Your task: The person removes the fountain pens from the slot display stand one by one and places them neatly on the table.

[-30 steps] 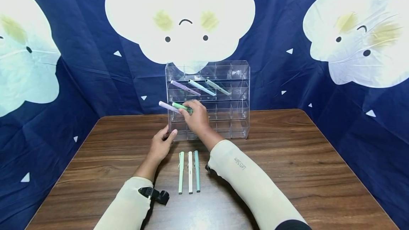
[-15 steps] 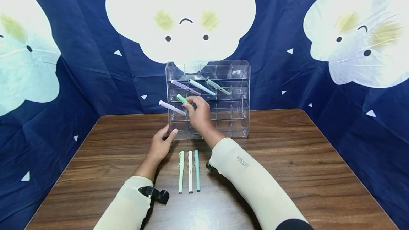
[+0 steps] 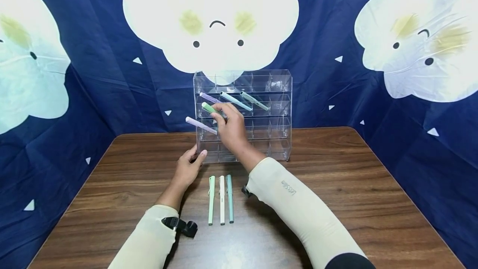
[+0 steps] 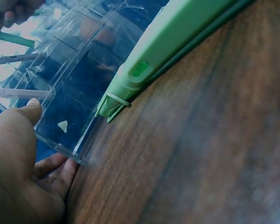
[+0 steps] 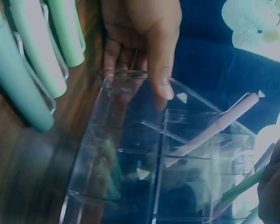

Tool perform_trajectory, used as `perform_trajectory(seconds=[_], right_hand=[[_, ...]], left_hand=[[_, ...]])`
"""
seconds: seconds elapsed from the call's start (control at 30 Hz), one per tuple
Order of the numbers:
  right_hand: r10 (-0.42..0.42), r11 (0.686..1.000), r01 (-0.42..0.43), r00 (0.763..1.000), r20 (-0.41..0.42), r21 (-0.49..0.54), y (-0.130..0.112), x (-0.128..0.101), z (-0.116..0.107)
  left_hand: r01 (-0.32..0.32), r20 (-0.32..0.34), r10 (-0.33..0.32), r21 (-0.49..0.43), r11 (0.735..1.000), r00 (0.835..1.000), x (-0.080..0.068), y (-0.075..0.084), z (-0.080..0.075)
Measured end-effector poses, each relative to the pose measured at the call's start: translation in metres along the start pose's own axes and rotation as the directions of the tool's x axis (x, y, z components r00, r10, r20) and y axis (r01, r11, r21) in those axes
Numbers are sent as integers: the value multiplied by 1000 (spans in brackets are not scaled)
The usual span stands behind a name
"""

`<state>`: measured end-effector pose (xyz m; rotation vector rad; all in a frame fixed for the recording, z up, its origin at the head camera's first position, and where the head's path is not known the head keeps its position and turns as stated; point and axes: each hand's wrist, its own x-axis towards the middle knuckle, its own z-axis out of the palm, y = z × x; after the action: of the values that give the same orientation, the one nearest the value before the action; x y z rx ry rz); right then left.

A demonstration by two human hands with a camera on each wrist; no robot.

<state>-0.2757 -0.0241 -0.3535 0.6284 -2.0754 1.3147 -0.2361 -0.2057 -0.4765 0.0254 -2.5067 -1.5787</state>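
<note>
Head view shows a clear rack (image 3: 278, 94) standing at the centre of the frame, on the far part of a wooden table (image 3: 354, 186). The right hand (image 3: 232, 128) is raised in front of the rack's left half, its fingertips pinching a green pen (image 3: 208, 107) whose free end points to the upper left, level with the second row of cells. The left hand (image 3: 188, 168) sits lower, at the rack's bottom left corner, thumb on the front face and fingers curled round the side edge, gripping it. A lilac pen (image 3: 199, 125) juts out of a left cell in the third row, just left of the right hand. Three more pens (image 3: 239, 101) lean in cells of the second row. Three pens (image 3: 221, 199) lie side by side on the table, centre bottom of the frame, between the two forearms. Right wrist view, at its lower right edge, shows the green pen (image 5: 245, 185) between the fingertips, and the lilac pen (image 5: 214, 130) in its cell.
</note>
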Motion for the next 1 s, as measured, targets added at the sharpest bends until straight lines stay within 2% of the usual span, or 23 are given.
perform_trajectory(seconds=[0.2, 0.37, 0.6, 0.73, 0.87, 1.0], right_hand=[[-88, 994, 90, 996, -35, 62, -13, 2, -7], [-130, 988, 133, 990, -46, 77, -21, -6, -17], [-88, 981, 81, 996, 29, 178, -22, -21, -32], [-40, 989, 24, 993, 108, 147, -22, -29, -44], [18, 994, -39, 981, 191, 105, -22, -37, -58], [42, 994, -63, 973, 225, 86, -19, -47, -69]], left_hand=[[-6, 4, 6, -8, 1000, 1000, 1, 1, 1], [-9, 4, 9, -11, 1000, 1000, 1, -1, 1], [-4, 0, 4, 0, 1000, 1000, 0, -2, 0], [3, 1, -3, -4, 1000, 1000, 0, -1, 0], [5, 7, -5, 5, 1000, 1000, -1, 0, 0], [1, 9, -1, 17, 1000, 1000, -1, 1, 0]])
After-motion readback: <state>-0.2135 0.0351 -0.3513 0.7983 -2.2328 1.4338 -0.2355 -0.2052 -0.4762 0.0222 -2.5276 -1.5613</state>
